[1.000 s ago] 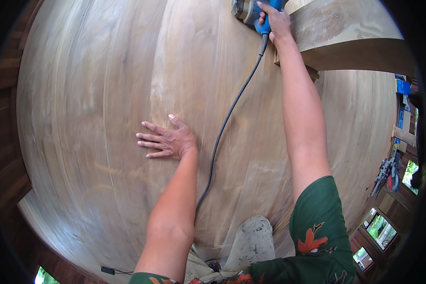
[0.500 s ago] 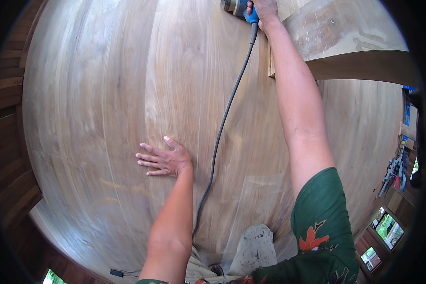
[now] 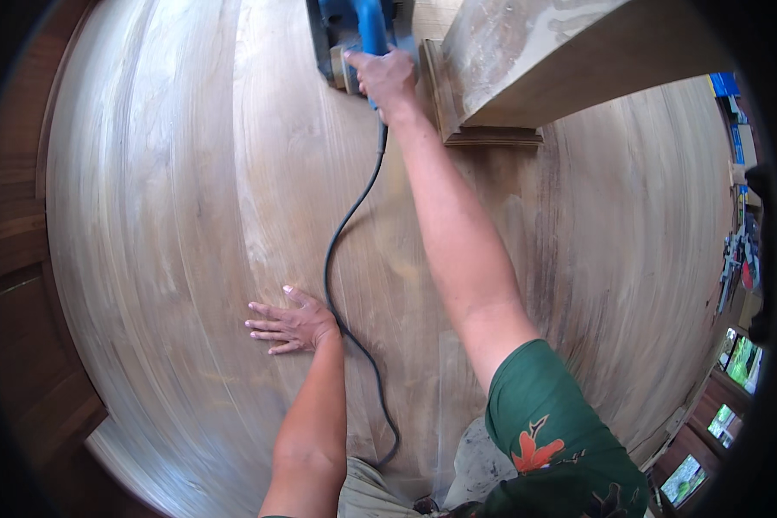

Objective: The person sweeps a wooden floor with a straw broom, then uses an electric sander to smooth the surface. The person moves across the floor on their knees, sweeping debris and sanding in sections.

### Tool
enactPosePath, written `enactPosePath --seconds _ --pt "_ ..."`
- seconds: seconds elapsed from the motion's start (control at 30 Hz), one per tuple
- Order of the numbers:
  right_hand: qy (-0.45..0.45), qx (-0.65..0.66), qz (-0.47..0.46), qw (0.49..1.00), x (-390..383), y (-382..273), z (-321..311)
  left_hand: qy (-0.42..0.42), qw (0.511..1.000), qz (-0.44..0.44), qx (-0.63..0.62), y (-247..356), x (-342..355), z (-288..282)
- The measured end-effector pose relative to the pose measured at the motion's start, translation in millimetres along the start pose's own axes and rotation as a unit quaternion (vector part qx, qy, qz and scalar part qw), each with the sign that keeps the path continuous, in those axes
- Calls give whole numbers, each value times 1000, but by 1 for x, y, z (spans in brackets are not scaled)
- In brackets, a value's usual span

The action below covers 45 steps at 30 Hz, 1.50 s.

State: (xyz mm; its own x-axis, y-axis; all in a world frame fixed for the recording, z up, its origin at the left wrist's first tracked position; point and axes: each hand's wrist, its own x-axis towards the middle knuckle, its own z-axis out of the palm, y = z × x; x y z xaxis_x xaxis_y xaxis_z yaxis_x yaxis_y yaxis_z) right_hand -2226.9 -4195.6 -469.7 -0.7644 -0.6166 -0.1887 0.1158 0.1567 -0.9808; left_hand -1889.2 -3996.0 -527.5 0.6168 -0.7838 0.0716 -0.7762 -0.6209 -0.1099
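Note:
My right arm reaches far forward, and my right hand (image 3: 389, 82) is wrapped round the rear handle of a blue belt sander (image 3: 373, 28). The sander rests on the wooden plank floor (image 3: 181, 250), partly cut off by the top edge of the view. A black power cord (image 3: 327, 268) trails from its handle back toward my legs, passing close by my left wrist. My left hand (image 3: 295, 325) lies flat on the planks with fingers spread, holding nothing.
Right of the sander stands a thick wooden post (image 3: 561, 65) on a stepped base (image 3: 492, 135). Dark wooden panelling (image 3: 17, 285) runs along the left. Assorted tools (image 3: 734, 250) lie at the far right edge. My knee (image 3: 475, 462) is on the floor below.
My right hand has drawn the sander leftward and back toward me, so more of it shows. The cord has slackened into a curve. My left hand stays flat on the floor.

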Motion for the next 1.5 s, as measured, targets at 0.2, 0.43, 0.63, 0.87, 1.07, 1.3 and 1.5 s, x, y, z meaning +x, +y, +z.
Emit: enactPosePath --seconds 0.2,0.43,0.63,0.87,1.07,1.3,1.5 --pt "2 -45 -7 999 -106 3 -42 -1 1000 -4 -5 -1 0 1" --pt "10 -43 29 999 -191 7 -70 2 1000 -12 17 2 -2 -2" --pt "26 -24 17 999 -185 2 -71 2 1000 -17 11 2 -2 -2" --pt "25 -14 13 999 -134 1 -67 7 1000 -13 7 1 0 1" --pt "33 -31 4 999 -78 -5 -49 9 1000 -8 -6 -1 1 2" --pt "5 -14 6 1000 -39 2 -35 8 1000 -8 -13 -2 1 3" --pt "11 13 3 1000 -67 14 -42 -8 1000 -12 -13 1 0 -1"
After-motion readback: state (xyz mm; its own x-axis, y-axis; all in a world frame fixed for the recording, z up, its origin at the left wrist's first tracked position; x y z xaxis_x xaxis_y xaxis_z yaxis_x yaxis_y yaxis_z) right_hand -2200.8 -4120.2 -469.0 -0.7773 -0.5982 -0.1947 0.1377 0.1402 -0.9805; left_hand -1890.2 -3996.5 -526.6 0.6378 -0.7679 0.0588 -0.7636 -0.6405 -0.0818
